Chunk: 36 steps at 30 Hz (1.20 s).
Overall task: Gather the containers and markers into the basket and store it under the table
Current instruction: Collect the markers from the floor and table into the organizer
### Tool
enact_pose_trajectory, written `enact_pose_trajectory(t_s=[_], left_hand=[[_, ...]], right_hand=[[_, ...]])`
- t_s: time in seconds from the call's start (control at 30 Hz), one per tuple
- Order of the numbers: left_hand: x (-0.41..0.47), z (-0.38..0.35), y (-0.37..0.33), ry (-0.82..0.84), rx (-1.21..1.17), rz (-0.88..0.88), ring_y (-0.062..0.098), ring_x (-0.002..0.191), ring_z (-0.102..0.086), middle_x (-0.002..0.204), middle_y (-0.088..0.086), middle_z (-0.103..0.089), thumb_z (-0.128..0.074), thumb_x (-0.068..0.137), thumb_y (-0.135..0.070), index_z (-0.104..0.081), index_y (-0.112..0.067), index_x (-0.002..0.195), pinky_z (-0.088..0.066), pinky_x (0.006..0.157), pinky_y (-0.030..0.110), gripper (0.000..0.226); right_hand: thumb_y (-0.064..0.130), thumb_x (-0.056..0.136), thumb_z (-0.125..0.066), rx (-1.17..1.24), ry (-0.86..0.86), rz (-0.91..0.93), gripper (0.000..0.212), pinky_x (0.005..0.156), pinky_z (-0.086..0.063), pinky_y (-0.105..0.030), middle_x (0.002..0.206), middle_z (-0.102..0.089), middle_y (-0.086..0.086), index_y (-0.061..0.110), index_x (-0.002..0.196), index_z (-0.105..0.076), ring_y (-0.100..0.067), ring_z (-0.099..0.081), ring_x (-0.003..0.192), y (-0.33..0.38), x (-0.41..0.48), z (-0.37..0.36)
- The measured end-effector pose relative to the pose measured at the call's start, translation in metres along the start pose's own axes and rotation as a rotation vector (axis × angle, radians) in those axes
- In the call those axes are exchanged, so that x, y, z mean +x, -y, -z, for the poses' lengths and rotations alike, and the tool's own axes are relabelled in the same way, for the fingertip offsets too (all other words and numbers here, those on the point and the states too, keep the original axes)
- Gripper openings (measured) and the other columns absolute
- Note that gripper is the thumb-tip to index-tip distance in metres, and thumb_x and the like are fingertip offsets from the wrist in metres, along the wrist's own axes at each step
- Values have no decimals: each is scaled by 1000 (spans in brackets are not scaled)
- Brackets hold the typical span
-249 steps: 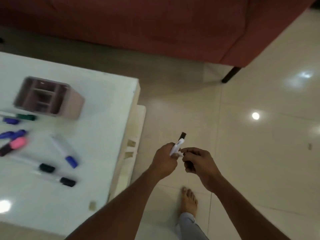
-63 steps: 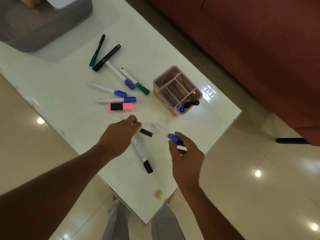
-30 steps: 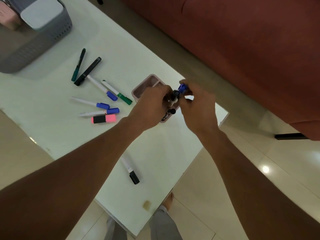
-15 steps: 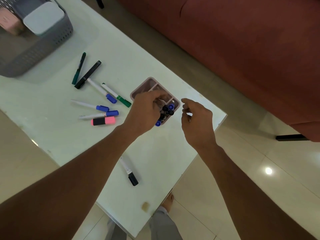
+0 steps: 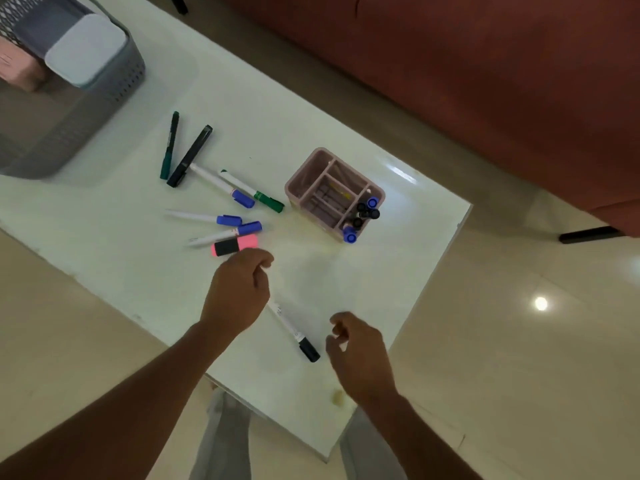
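Both forearms reach in from the near edge of the glossy white rectangular tabletop (image 5: 398, 271). The left hand (image 5: 237, 292) hangs knuckles-up over the middle of the near half, fingers loosely curled and holding nothing. The right hand (image 5: 360, 351) hovers near the near right edge, thumb and fingers half-open in a pinch shape, also empty.

Between the two hands lies a white marker with a black cap (image 5: 294, 332), slanting toward the near right edge; its upper end is hidden under the left hand, and its cap sits just beside the right fingertips. A bare stretch of tabletop separates the hands from the pink plastic divided organiser (image 5: 332, 192), which stands near the far right edge with several blue- and black-capped markers upright in its nearest compartment.

Just beyond the left hand lies a pink highlighter with a black band (image 5: 235, 245), then a loose scatter of blue-capped, green-capped and dark markers toward the middle. The grey perforated plastic basket (image 5: 114, 98) sits at the far left corner, with a pale-lidded container (image 5: 85, 50) inside.
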<state>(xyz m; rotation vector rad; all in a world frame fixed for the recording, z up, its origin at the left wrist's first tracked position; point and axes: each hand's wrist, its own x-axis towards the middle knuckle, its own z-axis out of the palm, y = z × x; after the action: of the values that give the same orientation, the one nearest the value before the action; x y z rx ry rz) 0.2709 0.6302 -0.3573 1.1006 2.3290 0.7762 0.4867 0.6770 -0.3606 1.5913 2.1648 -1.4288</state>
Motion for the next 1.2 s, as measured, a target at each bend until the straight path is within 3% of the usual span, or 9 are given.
enact_pose_trajectory(t_s=[0.13,0.3,0.47,0.57,0.63,0.73,0.9,1.03,1.2], left_hand=[[-9,12,35,112,85,-37,23,96,-64,101,6,-69,-54,84,5,-67,-8,104,-51,87,33,27],[28,33,61,69,190,-191,28,90,-59,97,11,-66,-58,83,0,-64,-6,105,-49,80,39,23],[76,53,72,72,213,-237,29,96,-57,105,13,-63,-56,89,-5,-62,-7,112,-50,82,42,24],[87,56,75,152,278,-318,27,95,-57,106,10,-64,-61,90,-12,-63,-9,114,-49,81,38,24],[93,55,76,225,339,-313,25,99,-55,111,8,-62,-66,83,-6,-61,-12,119,-48,84,35,37],[100,54,80,303,455,-288,22,101,-51,115,5,-59,-69,74,-5,-57,-16,123,-45,84,32,51],[112,57,90,298,610,-331,20,95,-53,107,4,-60,-63,86,-14,-58,-18,117,-42,78,30,32],[118,56,86,302,445,-323,23,96,-54,109,9,-60,-53,94,-15,-55,-10,121,-48,84,34,28],[112,40,65,455,218,-228,21,79,-56,88,2,-57,-50,95,-16,-52,-12,104,-39,63,25,10]], right_hand=[[48,83,-63,-212,57,-114,31,77,-45,-26,102,-55,15,32,106,-49,-11,-50,97,12,-22,-52],[30,88,-65,-219,-156,-156,16,71,-47,-28,93,-52,13,27,93,-51,-13,-50,93,32,-25,-88],[16,84,-72,89,-330,-253,28,62,-50,-28,75,-62,8,30,79,-48,-13,-58,71,54,-27,-93],[14,83,-73,282,-449,-260,26,52,-45,-13,80,-67,16,31,81,-54,-9,-61,69,73,-27,-90],[13,83,-74,377,-527,-212,24,49,-46,-14,83,-69,18,32,85,-59,-8,-62,71,90,-26,-85],[13,84,-73,496,-617,-157,22,53,-54,-22,84,-69,15,32,90,-64,-9,-65,77,112,-21,-76],[14,85,-72,589,-638,-122,14,53,-48,-12,84,-70,11,24,94,-69,-7,-64,79,130,-6,-66],[15,87,-71,606,-638,-141,12,57,-50,-11,91,-71,10,21,96,-69,-3,-64,84,127,-1,-67],[18,90,-66,627,-581,-208,8,79,-60,-38,92,-73,9,22,98,-66,-13,-69,90,114,-4,-72]])
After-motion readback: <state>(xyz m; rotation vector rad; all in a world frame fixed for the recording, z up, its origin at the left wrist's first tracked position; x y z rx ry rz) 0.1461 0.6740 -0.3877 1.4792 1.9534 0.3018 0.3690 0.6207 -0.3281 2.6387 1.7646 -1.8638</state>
